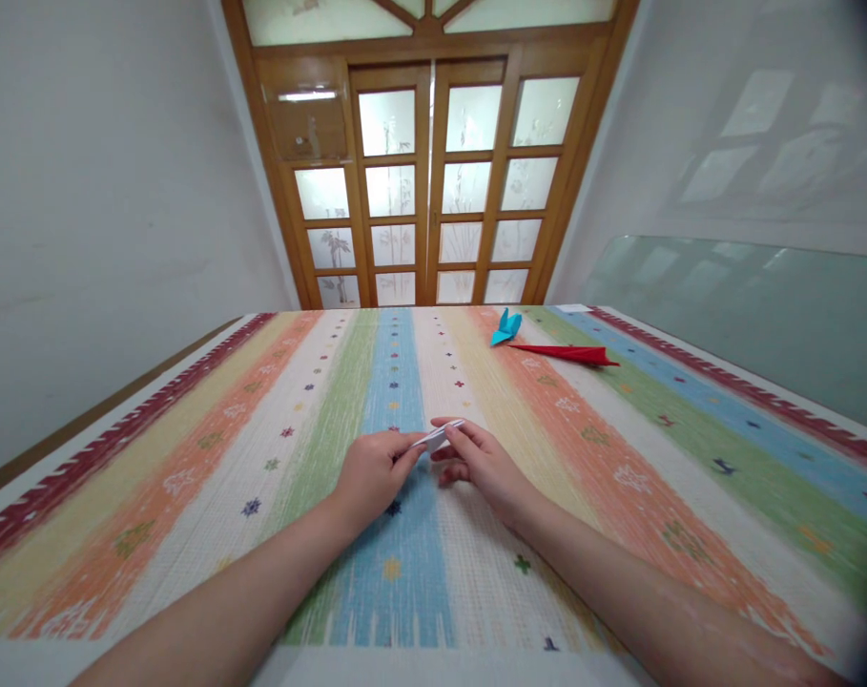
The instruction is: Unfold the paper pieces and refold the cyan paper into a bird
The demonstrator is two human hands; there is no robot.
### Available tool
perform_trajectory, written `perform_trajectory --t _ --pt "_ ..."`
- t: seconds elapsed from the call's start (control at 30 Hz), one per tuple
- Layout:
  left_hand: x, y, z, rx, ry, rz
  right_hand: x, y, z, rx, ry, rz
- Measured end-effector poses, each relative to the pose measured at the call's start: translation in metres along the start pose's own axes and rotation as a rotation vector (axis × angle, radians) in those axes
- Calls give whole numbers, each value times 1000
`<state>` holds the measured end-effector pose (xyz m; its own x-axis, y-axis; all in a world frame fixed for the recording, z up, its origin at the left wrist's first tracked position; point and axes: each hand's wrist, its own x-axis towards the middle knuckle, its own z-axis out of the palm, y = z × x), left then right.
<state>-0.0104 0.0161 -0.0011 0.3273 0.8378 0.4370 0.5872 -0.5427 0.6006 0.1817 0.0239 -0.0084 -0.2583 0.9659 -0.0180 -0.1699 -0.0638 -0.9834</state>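
Note:
A small piece of folded white paper [437, 438] is held between my two hands, just above the striped cloth. My left hand [376, 474] pinches its left end between thumb and fingers. On the other side, my right hand [485, 465] grips the paper's upper right part with the thumb on top and the fingers beneath, the lower fingers curled loosely. Several edges or layers seem to show along the paper's top. Parts of it are covered by my fingertips.
A striped, patterned tablecloth [325, 534] covers the table. Toward its far right side lie a blue folded-paper figure [506, 327] and a long red folded-paper piece [568, 354], close together. Beyond the table stand wooden doors with glass panes [433, 181]; white walls flank both sides.

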Motion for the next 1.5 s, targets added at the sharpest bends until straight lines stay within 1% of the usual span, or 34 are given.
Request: perform_trajectory --t 0.07,0.2,0.37,0.47,0.67,0.9,1.07,1.27,1.4,1.5 --pt "-2 0 0 57 -8 31 -1 1 3 24 -29 33" --pt "-5 3 3 145 -5 33 -3 4 7 121 -58 110" --pt "-5 9 5 117 -7 40 -3 3 7 180 -70 98" --pt "-5 11 3 88 -16 25 -4 4 7 156 -62 62" --pt "-4 12 2 52 -38 -7 -4 4 7 7 -72 -56" --pt "-5 13 6 -42 -62 -30 -8 -2 9 -159 -59 -241" --pt "-6 12 6 -75 -97 -24 -13 -6 11 -207 -79 -291" --pt "-7 12 5 -132 -155 3 -15 -7 7 -311 -97 -379" --pt "-6 10 4 -229 -185 14 -16 -7 5 -282 -117 -371" --pt "-6 10 3 -193 -187 26 -14 -5 4 -271 -131 -385"
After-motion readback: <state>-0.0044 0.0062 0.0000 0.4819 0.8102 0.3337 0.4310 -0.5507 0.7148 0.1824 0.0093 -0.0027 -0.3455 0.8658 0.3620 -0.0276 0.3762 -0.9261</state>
